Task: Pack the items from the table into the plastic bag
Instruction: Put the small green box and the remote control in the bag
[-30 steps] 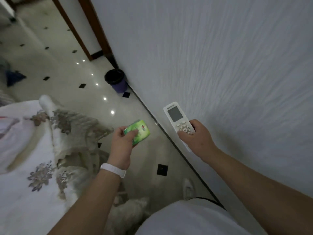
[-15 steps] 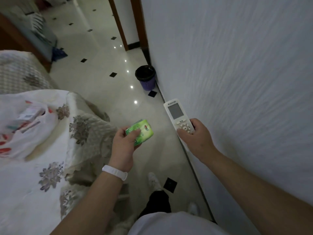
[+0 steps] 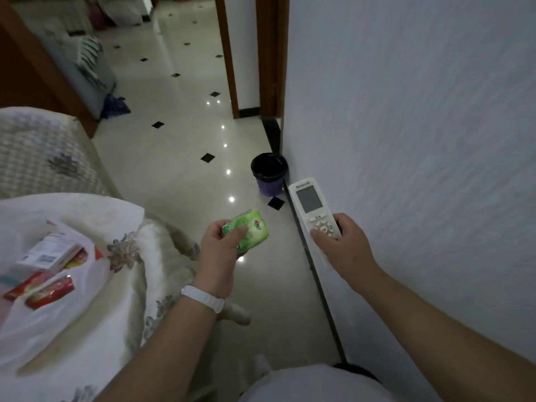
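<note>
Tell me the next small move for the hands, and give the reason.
Probably swing the left hand leftward to drop the green tissue packet into the white plastic bag on the bed. The bag already holds boxes, and both hands are full, the right hand gripping the white remote control.

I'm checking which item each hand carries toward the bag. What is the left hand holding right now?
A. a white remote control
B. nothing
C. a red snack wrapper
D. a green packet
D: the left hand, the one with the white wristband, grips the green packet, while the white remote control is in the right hand and the red wrappers lie in the plastic bag.
</note>
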Demonstrator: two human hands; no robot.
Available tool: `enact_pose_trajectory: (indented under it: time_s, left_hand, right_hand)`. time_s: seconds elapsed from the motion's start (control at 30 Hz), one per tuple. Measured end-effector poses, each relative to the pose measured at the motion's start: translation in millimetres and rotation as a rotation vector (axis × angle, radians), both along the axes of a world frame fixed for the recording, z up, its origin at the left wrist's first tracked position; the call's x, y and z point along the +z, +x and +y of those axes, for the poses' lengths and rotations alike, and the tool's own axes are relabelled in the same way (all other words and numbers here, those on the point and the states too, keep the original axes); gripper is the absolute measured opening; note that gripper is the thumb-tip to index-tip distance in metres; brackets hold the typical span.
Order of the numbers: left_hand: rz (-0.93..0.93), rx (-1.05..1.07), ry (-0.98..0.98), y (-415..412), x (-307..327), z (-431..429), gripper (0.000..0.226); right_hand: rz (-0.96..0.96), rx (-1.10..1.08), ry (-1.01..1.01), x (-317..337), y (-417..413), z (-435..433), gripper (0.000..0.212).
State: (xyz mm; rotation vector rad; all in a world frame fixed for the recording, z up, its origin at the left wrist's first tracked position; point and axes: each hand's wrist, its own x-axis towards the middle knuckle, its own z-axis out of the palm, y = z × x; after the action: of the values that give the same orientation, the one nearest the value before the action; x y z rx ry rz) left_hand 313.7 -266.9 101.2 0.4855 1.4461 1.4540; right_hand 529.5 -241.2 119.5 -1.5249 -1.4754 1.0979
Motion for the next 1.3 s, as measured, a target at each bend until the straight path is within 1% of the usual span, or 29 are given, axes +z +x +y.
enact_pose_trajectory:
  time_s: [0.13,0.23,0.33,0.5,0.7,0.87,1.07,1.2,1.3]
  left_hand:
    - [-0.004,0.052,-0.003,-33,-1,34,0.016]
    - [0.0,0.082,-0.028,-51,-10,59,0.016]
    - [0.006,0.133,-0.076,-68,-21,91,0.016]
    - [0.036,0.209,-0.134,-93,-28,156,0.017]
    - [0.066,0.342,-0.162,-117,-10,251,0.018]
    - [0.119,0.443,-0.135,-139,6,310,0.018]
    - [0.097,0.556,-0.146,-176,5,330,0.016]
    - [0.065,0.642,-0.141,-217,-3,337,0.018]
    - [0.037,0.671,-0.131,-254,-11,346,0.013]
  right_hand:
    - [0.037,0.036,0.006,-1,-35,38,0.014]
    - [0.031,0.07,-0.02,-9,-55,75,0.015]
    - [0.035,0.105,-0.064,-22,-76,119,0.017]
    - [0.052,0.192,-0.1,-39,-115,208,0.014]
    - [0.064,0.332,-0.109,-33,-153,332,0.018]
    - [0.056,0.466,-0.114,-21,-185,415,0.017]
    - [0.091,0.508,-0.133,-22,-241,461,0.013]
    - [0.057,0.571,-0.157,-28,-293,474,0.012]
    - [0.026,0.613,-0.151,-25,-335,483,0.013]
